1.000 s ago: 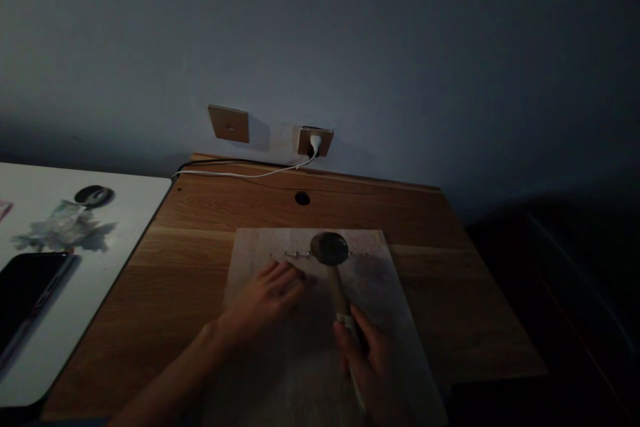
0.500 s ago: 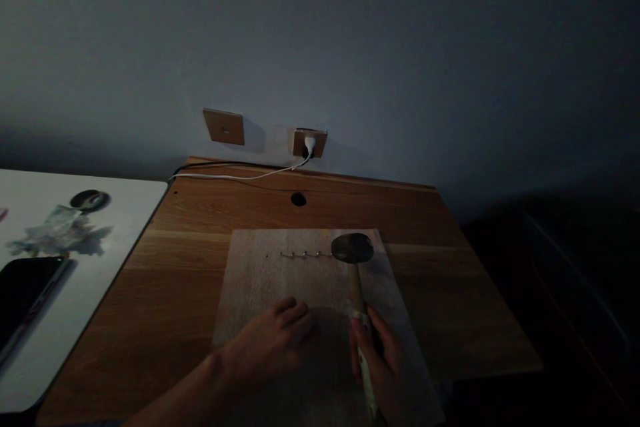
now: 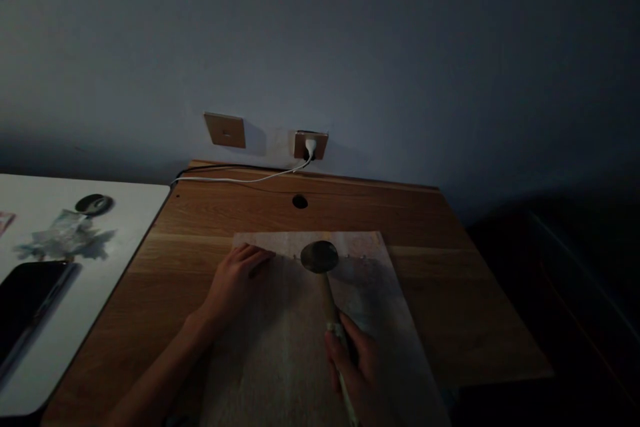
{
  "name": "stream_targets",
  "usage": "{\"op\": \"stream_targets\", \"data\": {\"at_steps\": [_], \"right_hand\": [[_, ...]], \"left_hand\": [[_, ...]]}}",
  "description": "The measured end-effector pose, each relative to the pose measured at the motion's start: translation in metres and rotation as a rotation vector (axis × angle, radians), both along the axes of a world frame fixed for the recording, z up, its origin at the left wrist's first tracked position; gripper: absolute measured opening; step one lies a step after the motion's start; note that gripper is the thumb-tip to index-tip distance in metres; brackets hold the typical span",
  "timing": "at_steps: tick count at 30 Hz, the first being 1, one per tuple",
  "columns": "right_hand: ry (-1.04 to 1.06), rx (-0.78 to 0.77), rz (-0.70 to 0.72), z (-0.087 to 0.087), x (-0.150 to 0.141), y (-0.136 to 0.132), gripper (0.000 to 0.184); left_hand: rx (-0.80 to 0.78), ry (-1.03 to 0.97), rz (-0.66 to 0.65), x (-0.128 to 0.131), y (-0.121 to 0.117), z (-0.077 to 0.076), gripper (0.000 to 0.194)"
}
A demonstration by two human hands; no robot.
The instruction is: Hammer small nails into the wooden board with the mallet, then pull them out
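My right hand [image 3: 353, 360] is wrapped round the pale handle of a mallet [image 3: 320, 257]. Its dark, rounded head is over the row of small nails [image 3: 363, 257] across the upper part of a pale wooden board [image 3: 280, 360] and hides some of them. Whether the head touches a nail I cannot tell. To the left of the row, my left hand [image 3: 243, 273] lies on the board, fingers stretched toward the nails and a gap below the forefinger. Nothing shows in that hand.
Beneath the board is a wooden table [image 3: 170, 287] with a round cable hole [image 3: 300, 201]. Cables [image 3: 235, 179] run along its back to a wall socket [image 3: 311, 145]. A white table [image 3: 115, 307] on the left bears a tape roll [image 3: 94, 204], a crumpled plastic bag [image 3: 70, 237] and a black device [image 3: 33, 300].
My left hand has moved up and left from the board's middle to its upper left. The mallet in my right hand has shifted left along the row of nails.
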State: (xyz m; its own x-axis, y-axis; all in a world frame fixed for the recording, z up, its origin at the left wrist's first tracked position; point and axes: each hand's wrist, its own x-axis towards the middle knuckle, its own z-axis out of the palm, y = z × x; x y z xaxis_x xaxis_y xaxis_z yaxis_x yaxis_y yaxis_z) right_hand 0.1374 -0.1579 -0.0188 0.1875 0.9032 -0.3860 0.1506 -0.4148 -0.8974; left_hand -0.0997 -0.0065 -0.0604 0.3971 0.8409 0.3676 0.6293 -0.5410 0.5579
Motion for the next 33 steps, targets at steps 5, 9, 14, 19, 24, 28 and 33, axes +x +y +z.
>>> {"op": "stream_targets", "data": {"at_steps": [5,9,14,19,24,28,33], "right_hand": [[0.001,-0.027,0.094,-0.003,-0.008,0.005,0.069],[0.023,0.012,0.185,0.0,-0.021,0.013,0.066],[0.015,-0.003,0.262,0.011,-0.034,0.025,0.056],[-0.032,0.041,0.217,0.01,-0.037,0.027,0.06],[-0.008,0.025,0.255,0.012,-0.037,0.028,0.056],[0.032,0.007,0.266,0.016,-0.036,0.03,0.056],[0.163,-0.036,0.055,0.012,-0.032,0.012,0.059]], "left_hand": [[-0.012,-0.045,0.02,0.0,0.0,-0.001,0.021],[-0.124,-0.058,0.072,0.0,0.0,0.001,0.033],[-0.175,-0.075,0.106,0.0,-0.001,0.0,0.044],[-0.163,-0.098,0.115,0.0,0.0,-0.001,0.042],[-0.181,-0.086,0.12,0.0,0.0,0.002,0.046],[-0.194,-0.066,0.124,0.001,0.0,0.003,0.045],[-0.204,-0.074,0.116,0.001,0.001,0.004,0.043]]}}
